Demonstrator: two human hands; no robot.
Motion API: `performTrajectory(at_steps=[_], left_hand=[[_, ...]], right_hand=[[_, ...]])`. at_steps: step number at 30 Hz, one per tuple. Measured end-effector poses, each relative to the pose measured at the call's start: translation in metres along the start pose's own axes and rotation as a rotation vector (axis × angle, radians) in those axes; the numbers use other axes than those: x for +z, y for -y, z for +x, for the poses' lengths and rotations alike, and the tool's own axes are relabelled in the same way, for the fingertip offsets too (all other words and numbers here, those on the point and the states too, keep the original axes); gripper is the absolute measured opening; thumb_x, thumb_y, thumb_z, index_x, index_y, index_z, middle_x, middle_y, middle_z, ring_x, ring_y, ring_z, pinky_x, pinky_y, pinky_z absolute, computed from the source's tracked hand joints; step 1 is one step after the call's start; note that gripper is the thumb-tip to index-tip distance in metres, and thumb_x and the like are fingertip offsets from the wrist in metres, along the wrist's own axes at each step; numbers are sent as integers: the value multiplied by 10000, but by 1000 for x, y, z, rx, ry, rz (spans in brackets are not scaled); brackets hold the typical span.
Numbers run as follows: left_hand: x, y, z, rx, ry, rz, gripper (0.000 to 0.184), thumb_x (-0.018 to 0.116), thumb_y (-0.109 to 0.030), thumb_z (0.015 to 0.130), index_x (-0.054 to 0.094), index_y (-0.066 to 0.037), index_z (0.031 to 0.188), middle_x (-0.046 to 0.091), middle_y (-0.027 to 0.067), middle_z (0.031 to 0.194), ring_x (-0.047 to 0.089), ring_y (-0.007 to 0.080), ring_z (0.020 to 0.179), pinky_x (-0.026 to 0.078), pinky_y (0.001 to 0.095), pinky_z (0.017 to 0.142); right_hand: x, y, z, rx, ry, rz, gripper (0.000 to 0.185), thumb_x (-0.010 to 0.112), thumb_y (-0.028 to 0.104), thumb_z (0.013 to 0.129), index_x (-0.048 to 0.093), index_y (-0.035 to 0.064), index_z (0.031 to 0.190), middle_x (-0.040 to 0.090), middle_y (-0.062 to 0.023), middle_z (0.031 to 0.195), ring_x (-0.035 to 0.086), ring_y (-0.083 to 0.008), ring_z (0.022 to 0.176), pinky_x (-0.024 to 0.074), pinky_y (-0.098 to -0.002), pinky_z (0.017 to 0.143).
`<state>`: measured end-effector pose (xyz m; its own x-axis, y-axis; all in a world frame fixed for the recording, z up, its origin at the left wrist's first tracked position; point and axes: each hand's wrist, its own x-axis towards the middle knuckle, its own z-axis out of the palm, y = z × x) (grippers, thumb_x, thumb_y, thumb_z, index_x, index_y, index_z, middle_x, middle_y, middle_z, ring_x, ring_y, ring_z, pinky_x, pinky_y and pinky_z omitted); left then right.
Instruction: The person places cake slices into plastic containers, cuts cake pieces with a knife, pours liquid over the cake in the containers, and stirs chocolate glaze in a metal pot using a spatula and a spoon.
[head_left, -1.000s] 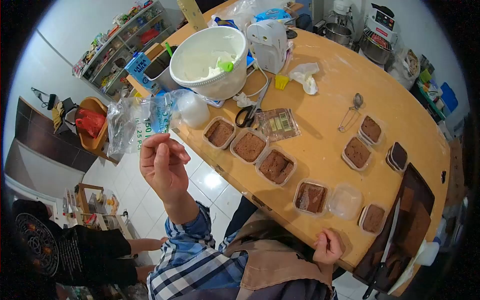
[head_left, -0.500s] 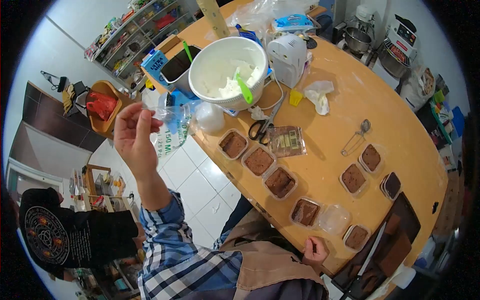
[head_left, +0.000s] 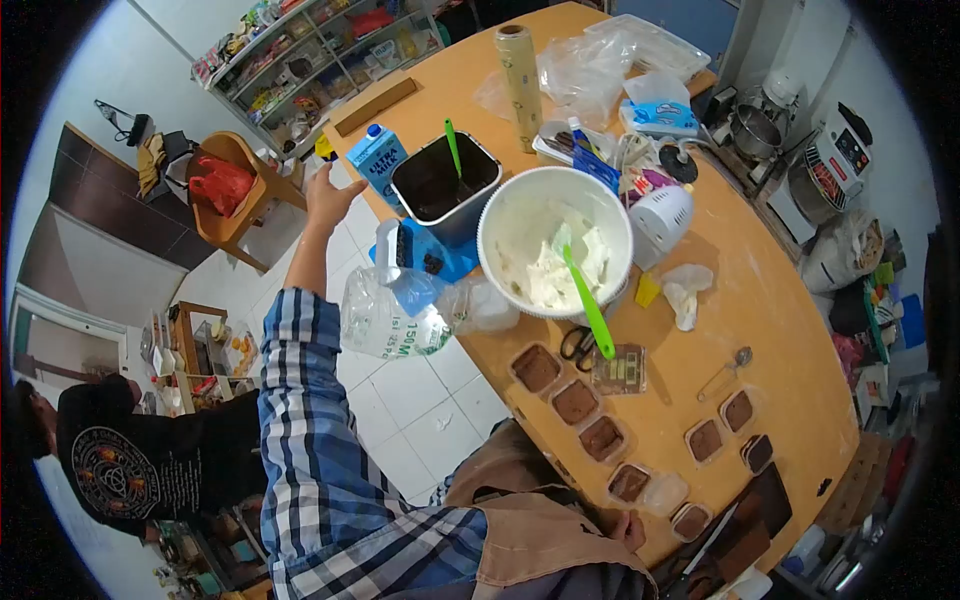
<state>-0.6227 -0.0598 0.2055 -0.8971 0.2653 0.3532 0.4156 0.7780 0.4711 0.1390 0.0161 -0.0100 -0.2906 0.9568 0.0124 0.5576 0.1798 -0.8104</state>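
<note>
Right hand (head_left: pixel 628 530) curled at the table (head_left: pixel 780 300) edge, its grip impossible to tell, and left hand (head_left: pixel 330 203) outstretched, spread wide and empty, a person faces seven cake tubs (head_left: pixel 575 403), one clear bag (head_left: pixel 385 312) printed "150M," one white bowl (head_left: pixel 518 212) holding one green spatula (head_left: pixel 590 308) and, near the left hand, one blue carton (head_left: pixel 376 162) marked "ULTRA MILK."

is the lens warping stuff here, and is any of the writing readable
Head view: strong fisheye distortion, the wooden table's far edge bowed and the corners black; head view: soft shadow on the tabletop beside the white mixing bowl; head view: "ULTRA MILK" reads on the milk carton, but the black shirt's fine print is too small to read.
</note>
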Motion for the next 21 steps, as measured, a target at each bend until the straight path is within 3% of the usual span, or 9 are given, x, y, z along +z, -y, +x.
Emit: performTrajectory(at_steps=[2, 5, 8, 10, 14, 16, 19, 21], left_hand=[[16, 1, 14, -5, 6, 53, 922, 824, -381, 607, 402, 31, 1316, 424, 250, 1293, 419, 359, 1216, 379, 399, 989], [44, 15, 33, -7, -20, 10, 963, 844, -361, 577, 379, 37, 1321, 468, 244, 1252, 451, 368, 1183, 384, 399, 987], [70, 42, 50, -7, 117, -193, 927, 860, -296, 570, 386, 43, 1291, 514, 226, 1205, 475, 350, 1164, 384, 388, 987], [80, 40, 45, -77, 49, -373, 841, 857, -219, 588, 401, 35, 1248, 538, 201, 1176, 508, 310, 1128, 411, 369, 956], [89, 25, 39, -115, 26, -760, 670, 833, -79, 624, 429, 6, 1151, 567, 150, 1120, 559, 228, 1036, 464, 322, 873], [99, 29, 44, -140, 12, -793, 635, 828, -64, 629, 430, -2, 1119, 578, 132, 1081, 575, 207, 981, 477, 309, 841], [105, 31, 47, -124, -25, -794, 597, 827, -65, 633, 434, -9, 1078, 589, 116, 1031, 585, 197, 936, 482, 301, 816], [105, 29, 46, -117, -55, -761, 583, 832, -81, 632, 436, -12, 1054, 593, 114, 1011, 586, 197, 919, 480, 299, 805]], right_hand=[[1, -4, -12, 37, -38, -93, 214, 585, 147, 868, 588, -9, 721, 548, -113, 612, 495, -182, 519, 407, -323, 489], [1, 5, -21, 193, -12, -151, 231, 590, 171, 871, 603, -10, 728, 559, -97, 609, 501, -160, 527, 418, -318, 495], [3, 12, -27, 271, 49, -128, 253, 591, 192, 876, 611, -15, 731, 554, -87, 587, 497, -152, 516, 425, -316, 497], [7, 1, -34, 268, 81, -127, 260, 587, 199, 882, 613, -18, 742, 556, -86, 580, 502, -150, 513, 432, -318, 498], [19, 9, -34, 89, -71, -191, 253, 593, 205, 883, 621, -15, 762, 561, -86, 573, 510, -145, 515, 431, -316, 494], [13, 20, -26, 187, 48, -217, 241, 598, 203, 883, 625, -13, 778, 570, -88, 586, 515, -145, 522, 430, -314, 493], [16, 84, -4, 163, -25, -310, 260, 601, 208, 885, 620, -18, 757, 580, -97, 601, 521, -146, 525, 433, -309, 493], [15, 83, -7, 227, 12, -300, 260, 604, 204, 883, 617, -21, 752, 588, -106, 615, 529, -154, 526, 435, -309, 497]])
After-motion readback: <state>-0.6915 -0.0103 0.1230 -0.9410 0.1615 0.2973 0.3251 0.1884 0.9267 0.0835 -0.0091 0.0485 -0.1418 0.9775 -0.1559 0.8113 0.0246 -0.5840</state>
